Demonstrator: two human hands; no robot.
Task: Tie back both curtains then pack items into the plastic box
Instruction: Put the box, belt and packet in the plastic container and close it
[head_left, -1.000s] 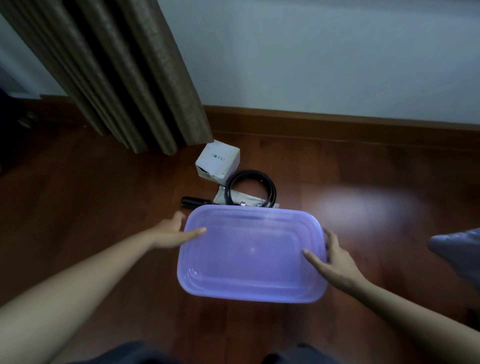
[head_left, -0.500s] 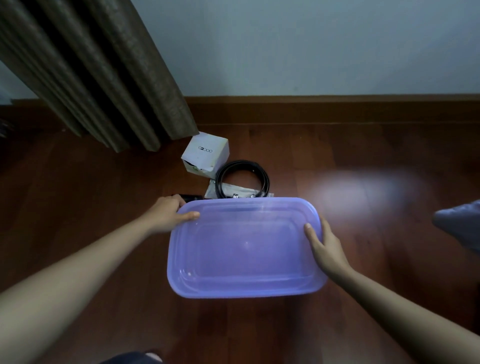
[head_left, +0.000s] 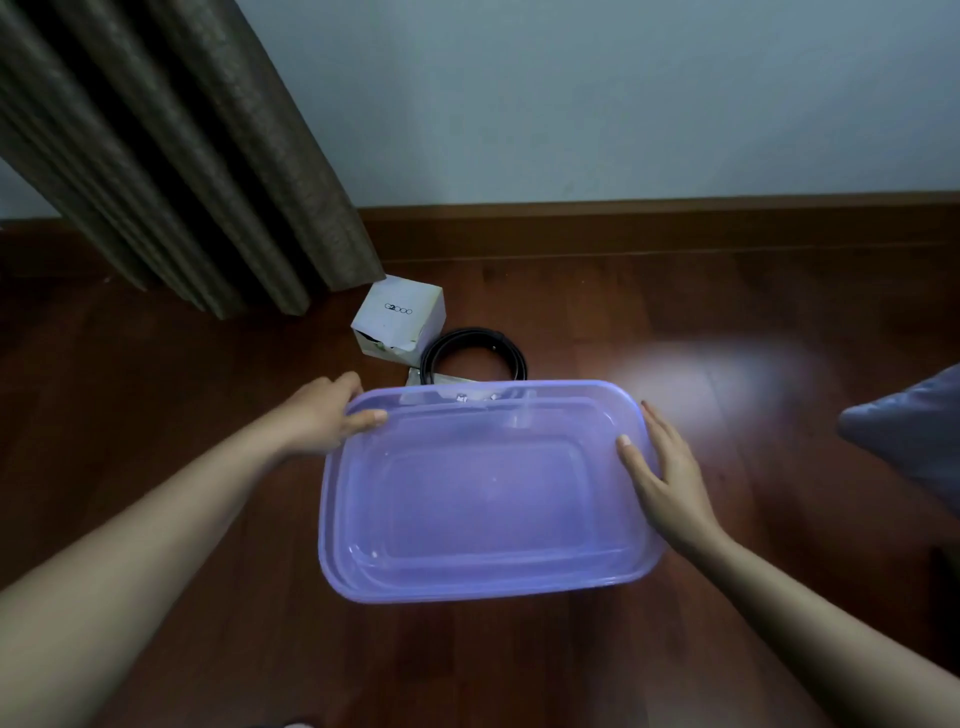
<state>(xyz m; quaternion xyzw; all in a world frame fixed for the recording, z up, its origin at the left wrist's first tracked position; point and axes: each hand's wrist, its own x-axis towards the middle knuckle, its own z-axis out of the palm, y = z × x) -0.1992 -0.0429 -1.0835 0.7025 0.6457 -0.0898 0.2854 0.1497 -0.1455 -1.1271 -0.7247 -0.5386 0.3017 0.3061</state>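
Both hands hold the translucent purple plastic box (head_left: 483, 493) by its short ends, above a dark wooden floor (head_left: 675, 322). On the left, the left hand (head_left: 324, 415) curls over the far-left corner of the rim, thumb lying on top of the edge and the fingers wrapped down the outside. On the right, the right hand (head_left: 670, 478) lies flatter against the right end, thumb hooked over the rim and the other fingers spread along the outer wall. Whether the box rests on the floor or is lifted clear of it cannot be told. Its inside looks empty.

Just beyond the far edge of the box lies a coiled black cable (head_left: 472, 353), its near part seen through the plastic, on top of a pale flat packet (head_left: 415, 376). Beside the coil, to the far left, sits a small white cardboard box (head_left: 400, 322) with a torn flap. A brown curtain (head_left: 171, 156) hangs down at the far left, its hem near that white box. A grey cushion (head_left: 909, 431) shows at the right edge.
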